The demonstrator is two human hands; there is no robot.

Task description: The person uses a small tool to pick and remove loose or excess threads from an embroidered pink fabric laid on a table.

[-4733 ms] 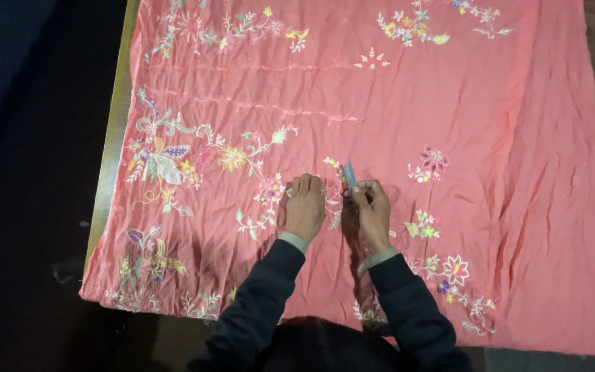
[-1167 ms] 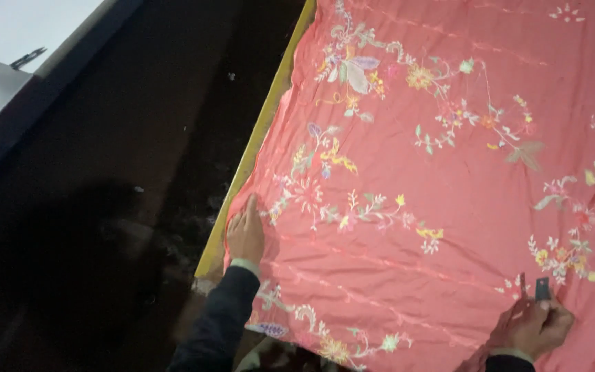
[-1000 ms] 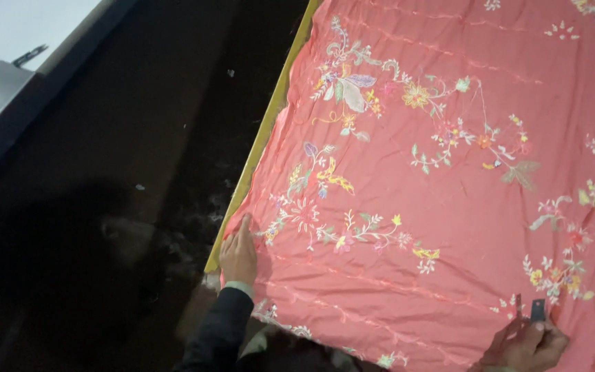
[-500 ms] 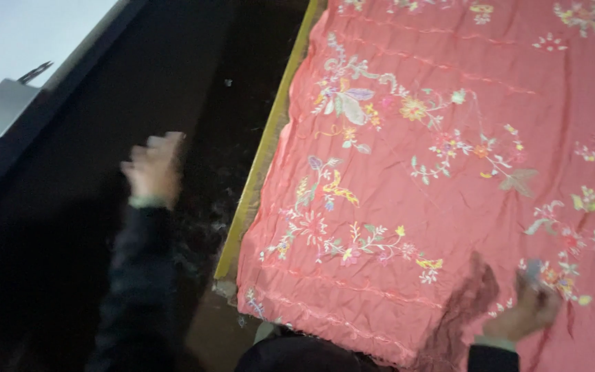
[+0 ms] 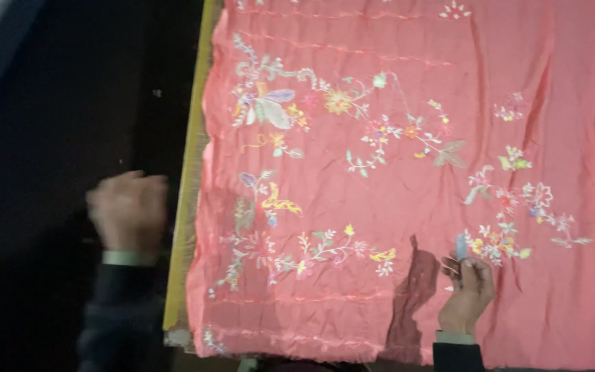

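A salmon-pink cloth (image 5: pixel 408 89) with colourful embroidered flowers lies spread flat. My right hand (image 5: pixel 467 295) rests on it near the lower right, fingers closed around a small pale blue tool (image 5: pixel 460 245) that sticks up beside a flower cluster (image 5: pixel 498 241). My left hand (image 5: pixel 129 209) is blurred, off the cloth to its left, over the dark surface beside the yellow edge (image 5: pixel 189 179). Its fingers look curled and I see nothing in them.
A yellow strip runs along the cloth's left edge. To the left lies a dark surface (image 5: pixel 49 138) with a few pale specks. The cloth's bottom hem (image 5: pixel 297 344) is close to me. A dark shadow (image 5: pixel 411 296) falls on the cloth beside my right hand.
My left hand left the cloth's left edge, swung out over the dark surface and now hangs lower, near the yellow edge. My right hand stays on the cloth with the tool. The view shifted right.
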